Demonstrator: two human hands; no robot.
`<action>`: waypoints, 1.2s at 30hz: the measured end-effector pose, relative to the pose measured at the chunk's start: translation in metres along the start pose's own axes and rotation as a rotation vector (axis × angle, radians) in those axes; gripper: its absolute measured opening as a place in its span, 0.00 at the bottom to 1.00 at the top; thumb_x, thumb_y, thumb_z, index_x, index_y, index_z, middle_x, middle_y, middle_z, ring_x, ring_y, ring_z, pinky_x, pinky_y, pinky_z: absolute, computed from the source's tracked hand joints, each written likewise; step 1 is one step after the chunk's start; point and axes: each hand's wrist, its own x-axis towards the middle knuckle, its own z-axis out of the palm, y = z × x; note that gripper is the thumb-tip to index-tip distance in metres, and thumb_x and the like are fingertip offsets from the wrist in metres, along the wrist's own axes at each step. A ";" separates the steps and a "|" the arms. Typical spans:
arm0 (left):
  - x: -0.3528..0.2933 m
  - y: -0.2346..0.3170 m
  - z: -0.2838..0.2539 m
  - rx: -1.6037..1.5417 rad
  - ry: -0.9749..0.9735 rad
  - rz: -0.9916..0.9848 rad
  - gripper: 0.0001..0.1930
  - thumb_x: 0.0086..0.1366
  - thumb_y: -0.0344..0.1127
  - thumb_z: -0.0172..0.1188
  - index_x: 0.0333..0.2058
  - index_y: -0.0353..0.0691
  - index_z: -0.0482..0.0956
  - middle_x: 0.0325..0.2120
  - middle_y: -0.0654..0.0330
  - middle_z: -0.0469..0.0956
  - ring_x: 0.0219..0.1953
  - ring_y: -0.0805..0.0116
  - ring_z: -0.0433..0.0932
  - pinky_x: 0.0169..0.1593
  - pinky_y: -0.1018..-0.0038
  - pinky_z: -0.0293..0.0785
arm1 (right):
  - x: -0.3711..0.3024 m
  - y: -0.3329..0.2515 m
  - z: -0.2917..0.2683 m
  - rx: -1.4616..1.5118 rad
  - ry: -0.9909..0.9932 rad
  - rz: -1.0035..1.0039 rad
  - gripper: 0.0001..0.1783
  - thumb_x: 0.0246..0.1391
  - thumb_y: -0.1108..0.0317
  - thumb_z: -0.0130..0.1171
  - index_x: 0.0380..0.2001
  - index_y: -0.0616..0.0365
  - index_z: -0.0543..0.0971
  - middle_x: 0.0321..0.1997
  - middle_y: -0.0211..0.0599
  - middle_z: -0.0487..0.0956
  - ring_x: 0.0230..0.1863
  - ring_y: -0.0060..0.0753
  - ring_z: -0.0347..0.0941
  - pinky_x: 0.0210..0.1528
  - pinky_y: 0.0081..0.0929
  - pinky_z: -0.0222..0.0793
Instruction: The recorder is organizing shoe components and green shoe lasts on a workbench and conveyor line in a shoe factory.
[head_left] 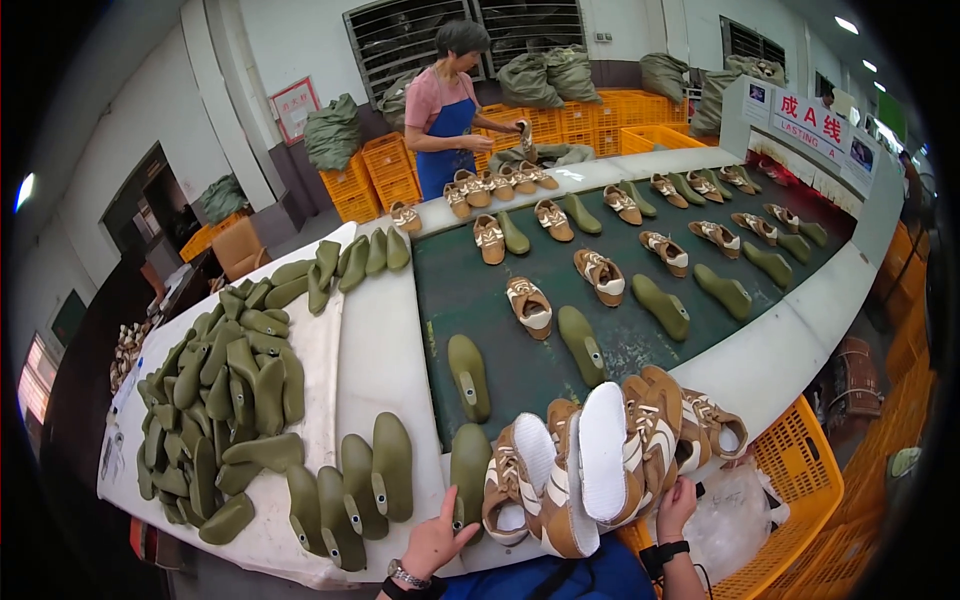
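My left hand (432, 540) is at the near table edge, index finger and thumb apart, touching the heel end of a green shoe last (470, 468). Beside it, a bunch of brown-and-white sneakers (655, 420) leans together at the near edge, several turned so their white undersides (604, 450) show. My right hand (677, 508) is at the bunch's lower right, fingers curled against a shoe; its grip is partly hidden. Left of my left hand, several green lasts (392, 465) lie side by side. Sneakers and lasts (582, 340) stand in rows on the dark green conveyor belt (540, 385).
A large heap of green lasts (225, 380) covers the white table on the left. An orange crate (815, 470) with clear plastic bags stands at my right. Across the belt, a person in a blue apron (447, 125) handles a shoe. Orange crates with green sacks (528, 80) line the wall.
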 end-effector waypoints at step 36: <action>0.082 0.104 -0.056 -1.925 -0.171 -0.041 0.28 0.52 0.18 0.52 0.54 0.39 0.58 0.46 0.56 0.70 0.45 0.66 0.73 0.47 0.72 0.73 | 0.039 -0.113 -0.102 0.388 -0.111 0.111 0.07 0.48 0.77 0.56 0.33 0.63 0.76 0.22 0.30 0.73 0.22 0.17 0.67 0.24 0.15 0.63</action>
